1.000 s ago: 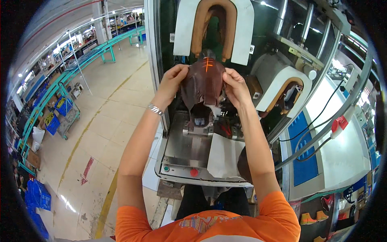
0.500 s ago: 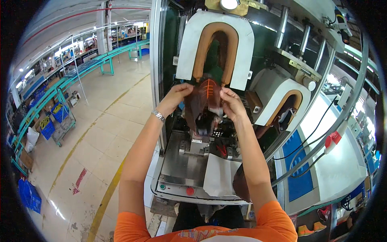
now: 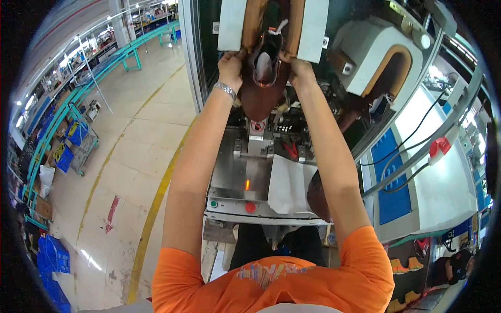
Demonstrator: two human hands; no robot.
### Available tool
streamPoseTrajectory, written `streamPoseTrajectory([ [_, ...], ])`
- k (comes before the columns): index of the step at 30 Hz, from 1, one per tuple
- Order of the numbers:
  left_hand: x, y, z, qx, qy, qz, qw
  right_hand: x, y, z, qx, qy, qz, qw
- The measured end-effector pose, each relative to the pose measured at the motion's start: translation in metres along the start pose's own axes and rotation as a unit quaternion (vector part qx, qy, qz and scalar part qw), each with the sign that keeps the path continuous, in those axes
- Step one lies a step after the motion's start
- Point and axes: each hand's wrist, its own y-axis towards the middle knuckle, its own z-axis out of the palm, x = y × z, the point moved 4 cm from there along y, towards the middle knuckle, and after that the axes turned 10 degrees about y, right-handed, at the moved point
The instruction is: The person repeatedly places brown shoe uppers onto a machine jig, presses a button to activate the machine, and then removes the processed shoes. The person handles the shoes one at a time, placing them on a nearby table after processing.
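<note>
While both arms reach toward the far side, the left hand (image 3: 230, 71) is curled closed on the left edge of a brown shoe upper (image 3: 258, 103), fingertips partly hidden. Right hand (image 3: 300, 73) grips its right edge, fingers bent in. Upper sits between the hands at the near mouth of a tan U-shaped pad (image 3: 252, 26), rounded end toward the near side. Second padded clamp (image 3: 360, 62) to the right. Nearer: white sheet (image 3: 291, 185), red button (image 3: 250, 207) to its left.
</note>
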Motion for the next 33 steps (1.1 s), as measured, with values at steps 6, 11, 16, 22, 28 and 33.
streamPoseTrajectory([
  [6, 0.016, 0.035, -0.026, 0.035, -0.054, -0.052, 0.997, -0.012, -0.005, 0.006, 0.002, -0.046, 0.052, 0.998],
  [11, -0.005, -0.022, -0.01, -0.037, 0.131, -0.045, 0.99, -0.002, -0.045, 0.001, 0.016, -0.095, 0.03, 0.995],
  [16, -0.064, -0.119, 0.005, -0.11, 0.486, 0.512, 0.7, -0.053, -0.123, -0.1, -0.044, -0.193, 0.015, 0.98],
  [22, -0.098, -0.175, 0.048, 0.116, 0.641, 0.504, 0.567, -0.11, -0.188, -0.064, 0.085, 0.291, 0.275, 0.912],
  [28, -0.07, -0.177, 0.036, 0.153, 0.735, 0.419, 0.511, -0.162, -0.142, -0.093, 0.036, 0.343, 0.2, 0.917],
  [33, -0.05, -0.184, 0.021, 0.104, 0.723, 0.413, 0.544, -0.164, -0.123, -0.079, 0.056, 0.301, 0.199, 0.931],
])
